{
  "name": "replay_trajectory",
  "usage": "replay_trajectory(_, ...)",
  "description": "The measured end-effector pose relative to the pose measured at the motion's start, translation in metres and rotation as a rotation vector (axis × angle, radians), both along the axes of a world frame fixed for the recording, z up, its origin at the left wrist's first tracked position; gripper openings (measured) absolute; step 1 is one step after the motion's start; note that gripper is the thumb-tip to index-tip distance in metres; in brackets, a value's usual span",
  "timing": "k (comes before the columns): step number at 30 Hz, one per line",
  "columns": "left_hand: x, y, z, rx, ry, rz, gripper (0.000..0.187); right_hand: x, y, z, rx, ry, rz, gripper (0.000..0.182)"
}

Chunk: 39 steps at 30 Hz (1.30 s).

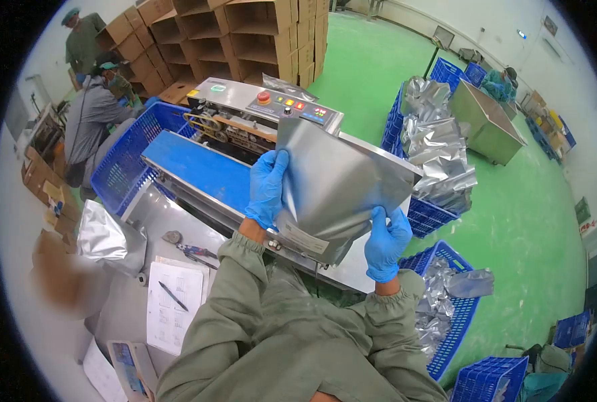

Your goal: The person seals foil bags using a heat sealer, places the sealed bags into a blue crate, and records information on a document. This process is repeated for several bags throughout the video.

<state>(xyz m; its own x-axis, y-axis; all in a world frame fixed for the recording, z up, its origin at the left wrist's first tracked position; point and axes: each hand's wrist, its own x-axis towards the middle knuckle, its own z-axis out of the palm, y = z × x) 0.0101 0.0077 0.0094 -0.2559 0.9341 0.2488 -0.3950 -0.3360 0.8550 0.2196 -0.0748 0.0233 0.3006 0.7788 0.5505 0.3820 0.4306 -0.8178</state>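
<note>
A large silver foil bag [339, 181] with a white label near its lower edge is held up in front of my body. My left hand [268, 187], in a blue glove, pinches its left side with the thumb in front. On the bag's lower right side, my right hand [387, 242] grips with thumb and fingers, also gloved in blue. Behind the bag stands a sealing machine [228, 94] with a red knob and lit buttons. Its blue conveyor belt [201, 164] runs to the left of my left hand. The bag covers part of the machine.
Papers with a pen [173, 296], pliers [196, 251] and another foil bag [111, 234] lie on the left table. Blue crates [456, 321] of foil bags stand at right. Stacked cardboard boxes [245, 33] rise behind the machine. People work at left [97, 114] and far right.
</note>
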Motion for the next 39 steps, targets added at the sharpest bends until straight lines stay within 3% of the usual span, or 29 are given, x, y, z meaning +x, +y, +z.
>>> replay_trajectory(6, 0.012, 0.03, -0.009, -0.126, 0.167, -0.002, 0.027, 0.014, 0.016, -0.021, -0.047, 0.536, 0.056, 0.015)
replay_trajectory(10, 0.021, 0.057, -0.053, -0.198, 0.346, -0.047, 0.034, 0.037, 0.037, -0.05, -0.145, 0.564, 0.012, 0.02)
replay_trajectory(13, 0.019, 0.051, -0.059, -0.285, 0.499, -0.049, 0.039, 0.045, 0.044, -0.078, -0.286, 0.508, -0.006, 0.021)
replay_trajectory(15, 0.009, 0.056, -0.084, -0.324, 0.754, -0.019, 0.04, 0.048, 0.044, -0.099, -0.321, 0.461, 0.006, 0.023)
replay_trajectory(18, -0.003, 0.068, -0.119, -0.34, 0.768, -0.015, 0.04, 0.037, 0.049, -0.109, -0.36, 0.493, 0.017, 0.024)
replay_trajectory(21, -0.015, 0.07, -0.115, -0.407, 0.825, -0.058, 0.032, 0.026, 0.052, -0.106, -0.397, 0.438, 0.024, 0.025)
replay_trajectory(27, -0.037, 0.087, -0.116, -0.446, 0.757, -0.038, 0.04, 0.009, 0.07, -0.105, -0.463, 0.358, 0.118, 0.026)
replay_trajectory(33, -0.093, 0.103, -0.106, -0.449, 1.046, 0.025, 0.042, -0.019, 0.098, -0.095, -0.694, 0.343, 0.33, 0.027)
replay_trajectory(35, -0.107, 0.093, -0.083, -0.473, 1.167, 0.017, 0.039, -0.036, 0.105, -0.096, -0.759, 0.349, 0.388, 0.027)
replay_trajectory(37, -0.112, 0.067, -0.059, -0.355, 1.062, 0.25, 0.037, -0.055, 0.116, -0.105, -0.721, 0.367, 0.397, 0.027)
replay_trajectory(39, -0.115, 0.047, -0.044, -0.23, 0.994, 0.329, 0.033, -0.072, 0.124, -0.113, -0.649, 0.247, 0.404, 0.02)
